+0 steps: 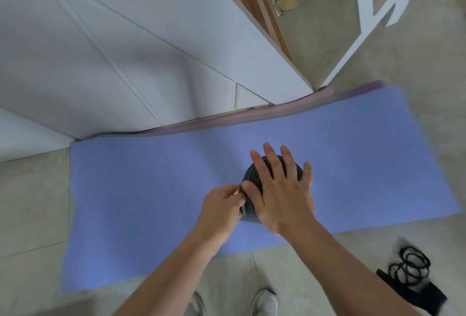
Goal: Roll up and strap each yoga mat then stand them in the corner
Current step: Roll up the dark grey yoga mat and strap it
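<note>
Mat roll (253, 179) beneath right fingers (273, 162)

Rolled mat (253, 177) mostly beneath right hand (282, 196)

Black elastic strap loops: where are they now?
Head view, lower right: the black elastic strap loops lie on the pale tile floor, just off the flat blue yoga mat's near edge, right of the right forearm.
</note>
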A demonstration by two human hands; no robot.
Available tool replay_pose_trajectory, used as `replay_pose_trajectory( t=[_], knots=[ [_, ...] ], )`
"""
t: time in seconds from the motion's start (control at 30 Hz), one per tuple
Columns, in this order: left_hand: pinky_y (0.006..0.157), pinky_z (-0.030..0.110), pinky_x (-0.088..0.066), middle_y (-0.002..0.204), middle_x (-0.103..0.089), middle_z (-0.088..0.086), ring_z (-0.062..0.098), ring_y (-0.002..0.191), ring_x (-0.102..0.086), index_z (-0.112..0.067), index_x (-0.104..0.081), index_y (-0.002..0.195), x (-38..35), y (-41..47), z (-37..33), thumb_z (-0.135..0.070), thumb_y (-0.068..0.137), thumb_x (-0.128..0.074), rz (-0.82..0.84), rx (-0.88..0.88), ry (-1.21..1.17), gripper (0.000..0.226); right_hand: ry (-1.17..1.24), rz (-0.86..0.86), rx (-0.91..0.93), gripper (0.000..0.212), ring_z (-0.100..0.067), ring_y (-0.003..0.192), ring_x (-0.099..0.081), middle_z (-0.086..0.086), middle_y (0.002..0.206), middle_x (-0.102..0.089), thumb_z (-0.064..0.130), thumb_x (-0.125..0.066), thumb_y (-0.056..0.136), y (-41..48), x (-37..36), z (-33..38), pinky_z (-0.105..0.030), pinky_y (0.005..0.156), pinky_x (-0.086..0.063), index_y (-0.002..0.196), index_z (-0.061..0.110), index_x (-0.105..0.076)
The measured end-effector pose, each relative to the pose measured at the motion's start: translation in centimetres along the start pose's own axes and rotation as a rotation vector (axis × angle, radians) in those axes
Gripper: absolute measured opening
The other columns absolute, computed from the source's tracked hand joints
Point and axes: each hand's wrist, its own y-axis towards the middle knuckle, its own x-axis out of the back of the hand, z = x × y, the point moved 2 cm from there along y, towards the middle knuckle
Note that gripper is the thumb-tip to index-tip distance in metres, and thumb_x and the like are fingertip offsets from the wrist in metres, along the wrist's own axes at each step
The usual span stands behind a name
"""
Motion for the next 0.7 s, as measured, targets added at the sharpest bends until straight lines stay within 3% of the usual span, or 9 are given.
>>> replay_pose_trajectory(
  t=[0.07,0.17,0.27,0.37,0.47,0.53,0.6,0.7],
  knots=[
    [0.082,0.044,-0.054,0.075,-0.053,0.023,0.033,0.075,-0.054,0.003,-0.058,0.079,-0.3,0.0,-0.3,-0.029,0.079,-0.06,0.076,0.11,-0.168,0.032,-0.006,0.016,0.016,0.075,-0.031,0.152,0.006,0.001,0.166,0.005,0.06,0.013,0.088,-0.5,-0.2,-0.6,-0.064,0.114,-0.008,0.156,0.03,0.007],
    [0.085,0.034,-0.055,0.087,-0.067,0.017,0.026,0.082,-0.066,-0.003,-0.065,0.09,-0.3,-0.1,-1.5,-0.038,0.093,-0.063,0.136,0.145,-0.1,0.035,-0.014,0.027,0.05,0.073,-0.031,0.148,0.025,0.0,0.163,0.024,0.058,0.016,0.083,-0.9,-0.3,-0.4,-0.064,0.114,0.003,0.148,0.026,0.027],
    [0.072,0.03,-0.055,0.092,-0.07,0.014,0.023,0.078,-0.067,0.001,-0.065,0.1,0.0,-0.4,-1.6,-0.027,0.094,-0.067,0.089,0.142,-0.038,0.029,-0.001,0.011,0.063,0.071,-0.031,0.148,0.025,-0.002,0.163,0.023,0.057,-0.002,0.089,-1.3,-0.8,0.9,-0.065,0.114,0.005,0.147,0.024,0.025],
    [0.067,0.03,-0.06,0.103,-0.075,0.004,0.016,0.082,-0.075,-0.018,-0.068,0.109,0.0,-0.9,-2.0,-0.021,0.094,-0.067,0.094,0.135,-0.015,0.015,0.008,0.014,0.079,0.078,-0.03,0.147,0.028,-0.002,0.162,0.027,0.064,-0.009,0.09,-1.8,-0.9,0.7,-0.065,0.113,0.008,0.144,0.024,0.03],
    [0.063,0.031,-0.06,0.096,-0.077,0.002,0.019,0.078,-0.075,-0.017,-0.07,0.108,-0.7,-1.2,-2.5,-0.014,0.094,-0.067,0.122,0.115,0.012,0.014,0.015,0.071,0.084,0.109,-0.029,0.145,0.032,-0.001,0.159,0.033,0.088,-0.019,0.077,-2.9,-0.6,-0.6,-0.064,0.115,0.007,0.146,0.02,0.031],
    [0.065,0.033,-0.059,0.098,-0.076,0.009,0.021,0.073,-0.073,-0.014,-0.07,0.106,-2.2,-1.3,-2.8,-0.014,0.094,-0.065,0.137,0.099,0.079,0.012,0.02,0.105,0.069,0.129,-0.029,0.143,0.036,-0.002,0.157,0.038,0.095,-0.032,0.066,-4.1,-0.3,-2.1,-0.065,0.115,0.007,0.151,0.019,0.027],
    [0.068,0.037,-0.058,0.099,-0.073,0.014,0.022,0.072,-0.067,-0.014,-0.07,0.101,-4.3,-1.7,-3.4,-0.02,0.092,-0.063,0.142,0.071,0.156,0.013,0.031,0.091,-0.012,0.135,-0.031,0.143,0.036,-0.004,0.156,0.038,0.095,-0.04,0.059,-5.2,-0.3,-3.6,-0.068,0.113,0.007,0.153,0.022,0.024],
    [0.08,0.049,-0.059,0.092,-0.074,0.007,0.024,0.082,-0.07,-0.017,-0.07,0.096,-7.9,-1.4,-4.2,-0.038,0.078,-0.057,0.12,-0.001,0.306,0.03,0.13,0.029,-0.237,0.134,-0.032,0.148,0.024,-0.007,0.16,0.029,0.099,-0.032,0.053,-6.2,-0.6,-5.6,-0.07,0.11,-0.003,0.153,0.028,0.021]
  ],
)
